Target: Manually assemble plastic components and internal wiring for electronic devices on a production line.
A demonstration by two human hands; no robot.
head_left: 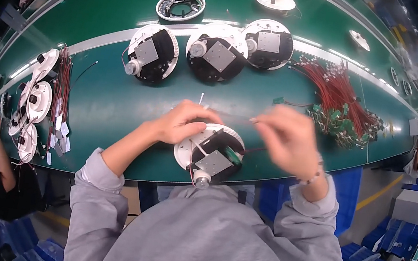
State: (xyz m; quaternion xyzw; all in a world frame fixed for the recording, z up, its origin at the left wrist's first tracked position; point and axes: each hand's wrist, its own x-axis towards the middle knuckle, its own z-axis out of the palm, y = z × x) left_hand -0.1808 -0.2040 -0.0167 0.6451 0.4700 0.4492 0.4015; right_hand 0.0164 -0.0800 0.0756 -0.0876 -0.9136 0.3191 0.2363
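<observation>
Green worktop (112, 102) spreads all round the fingers, with three similar units (217, 56) in a row beyond them, a heap of red leads (331, 86) out past the right fingertips, and white discs (39, 103) well off to the left of the left ones. Directly below and between the two hands lies the unit (213, 158), tilted, its motor (202, 180) at the edge nearest the body. Fingers of the left hand (182, 122) curl over its far left rim, thumb against the white; whether they grip it or merely steady it, I cannot tell. On the right hand (291, 140), thumb and forefinger are pinched together, seemingly on the end of a thin lead (255, 150) that runs from the green board (233, 156) just left of that palm, though blur hides the detail. A hard tug by those fingers could strain the lead's joint or pull the board askew; a slack left hold could let the unit slide or tip off the near edge.
</observation>
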